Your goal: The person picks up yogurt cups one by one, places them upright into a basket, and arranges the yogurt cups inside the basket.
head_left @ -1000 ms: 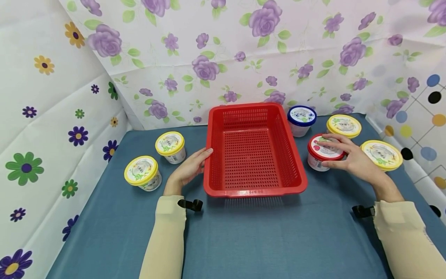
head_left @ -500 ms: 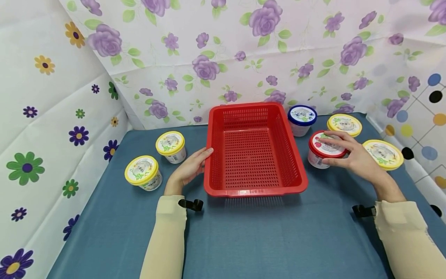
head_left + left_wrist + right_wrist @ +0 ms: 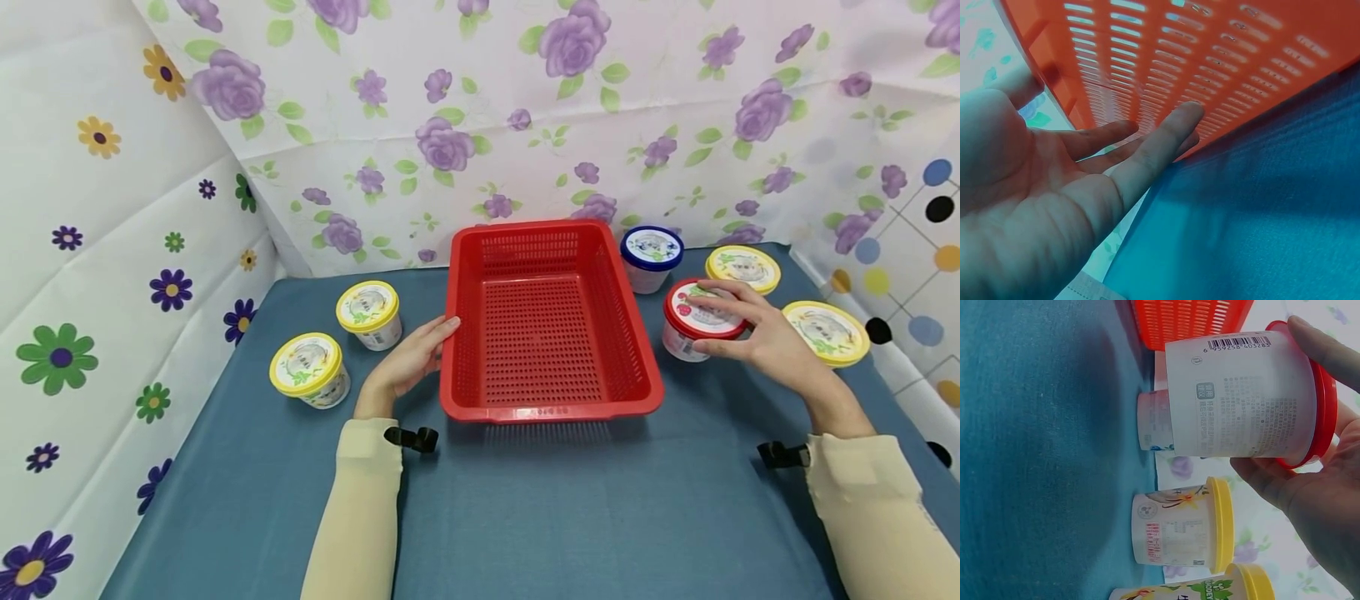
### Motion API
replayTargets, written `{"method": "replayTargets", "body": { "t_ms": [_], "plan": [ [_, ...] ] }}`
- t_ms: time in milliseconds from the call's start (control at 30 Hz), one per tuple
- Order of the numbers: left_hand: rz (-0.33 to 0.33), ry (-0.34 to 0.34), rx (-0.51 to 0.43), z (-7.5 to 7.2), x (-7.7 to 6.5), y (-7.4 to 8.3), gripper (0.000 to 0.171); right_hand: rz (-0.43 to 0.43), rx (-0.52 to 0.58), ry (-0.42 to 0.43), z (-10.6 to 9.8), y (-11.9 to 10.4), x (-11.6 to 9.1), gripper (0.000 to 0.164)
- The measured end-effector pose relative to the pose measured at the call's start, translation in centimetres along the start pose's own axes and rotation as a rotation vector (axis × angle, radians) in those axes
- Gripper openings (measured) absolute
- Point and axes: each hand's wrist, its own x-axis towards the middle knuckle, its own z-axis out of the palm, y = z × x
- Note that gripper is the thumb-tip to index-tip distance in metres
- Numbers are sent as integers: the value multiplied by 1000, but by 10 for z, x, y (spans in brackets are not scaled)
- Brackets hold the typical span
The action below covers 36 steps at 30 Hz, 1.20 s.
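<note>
Red-lidded tub | right hand grips from above | left hand pinches basket

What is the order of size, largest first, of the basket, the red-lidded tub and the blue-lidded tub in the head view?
1. Basket
2. Red-lidded tub
3. Blue-lidded tub
The tubs' real sizes may be alike; nearness to the camera makes this unsure.

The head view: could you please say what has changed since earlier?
The red-lidded tub in the right grip has shifted slightly upward in the picture, apparently lifted. The left grip, red basket, yellow-lidded tubs and blue-lidded tub stayed put.
</note>
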Motion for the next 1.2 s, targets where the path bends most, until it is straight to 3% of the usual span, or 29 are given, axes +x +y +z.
{"method": "replayTargets", "body": {
  "t_ms": [633,833,1200],
  "plan": [
    [10,-2,-2,0,0,0,60,-63,-12,16,-7,-20,6,67],
    [8,1,-10,0,0,0,59,-86,-22,25,-16,-41,13,66],
    [16,-2,-27,1,0,-1,60,-216,-14,9,-28,-78,38,62]
  ]
}}
